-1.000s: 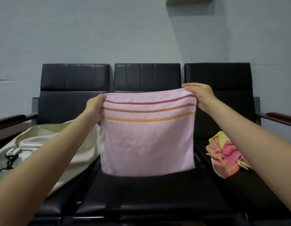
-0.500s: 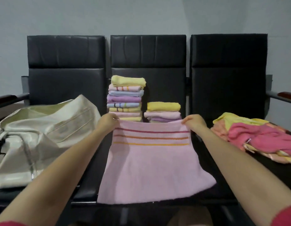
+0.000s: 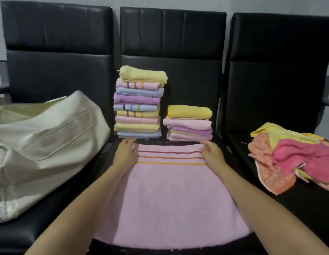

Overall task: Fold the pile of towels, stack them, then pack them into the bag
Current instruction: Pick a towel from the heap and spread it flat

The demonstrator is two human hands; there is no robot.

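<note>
Towel edges need squaring first: the pink striped towel lies flat on the middle chair seat, left hand and right hand each gripping a far corner; fold evenly, matching corners.

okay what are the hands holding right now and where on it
Both hold the pink striped towel at its far corners: left hand on the far left corner, right hand on the far right. It lies flat on the middle seat.
</note>
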